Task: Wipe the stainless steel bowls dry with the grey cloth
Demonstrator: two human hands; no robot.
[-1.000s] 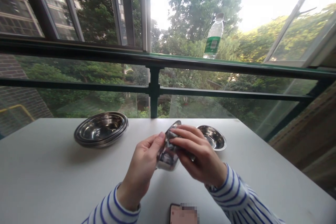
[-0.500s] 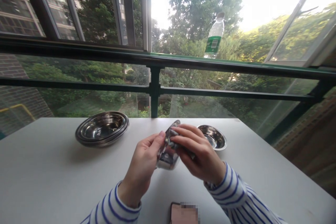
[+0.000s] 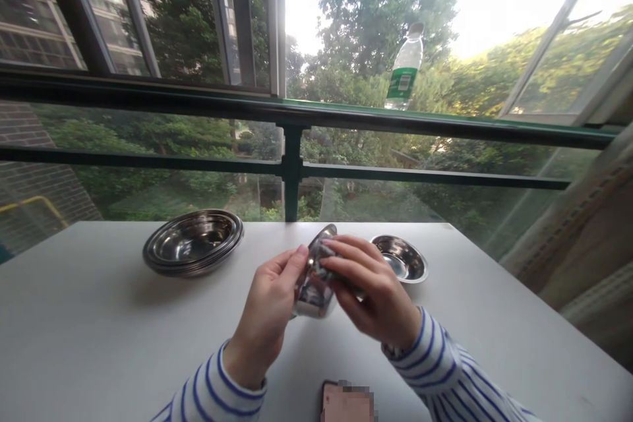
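Note:
My left hand (image 3: 274,300) is closed on the rim of a shiny stainless-steel bowl (image 3: 314,303), thumb on the inner side. Tipped up on its side, the bowl is held above the white table. Pressed into it is my right hand (image 3: 376,283), its fingers bent around a small crumpled grey cloth (image 3: 324,257), mostly covered by the fingers. Behind that hand a second, small steel bowl (image 3: 408,260) rests upright on the table. A stack of steel bowls (image 3: 192,244) stands to the left of my hands.
A phone (image 3: 346,403) lies on the white table (image 3: 89,336) at its near edge. A clear bottle with a green label (image 3: 403,82) stands on the dark railing (image 3: 336,115) behind the table. At the right hangs a pale curtain (image 3: 588,231).
The curtain has swung in from the right over part of the railing. My right hand has shifted slightly left against the bowl, which has turned a little. The left hand hardly moved.

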